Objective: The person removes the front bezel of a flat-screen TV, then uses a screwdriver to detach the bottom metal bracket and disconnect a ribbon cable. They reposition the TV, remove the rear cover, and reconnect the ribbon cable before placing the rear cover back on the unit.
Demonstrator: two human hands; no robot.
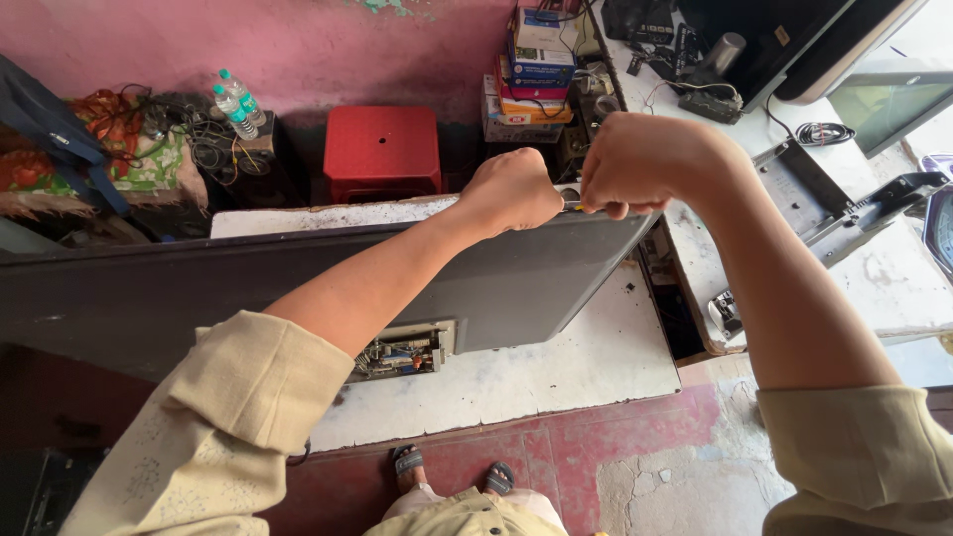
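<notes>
Both hands work at the far top edge of a large dark grey panel (516,278) standing on a white worktable (556,367): the left hand (511,189) is clenched on the edge, the right hand (630,164) grasps a small tool, mostly hidden. Behind stand a red stool (382,149), two plastic bottles (236,102) and stacked boxes (531,74) in blue, white and red

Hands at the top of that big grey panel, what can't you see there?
Head view only:
- Tool in the right hand: just a thin metal bit shows; the fist hides the rest.
- Left hand: closed fingers hide whether it holds anything.
- Grey panel: its left part is behind the left arm.
- Circuit board: parts too small to tell.
</notes>
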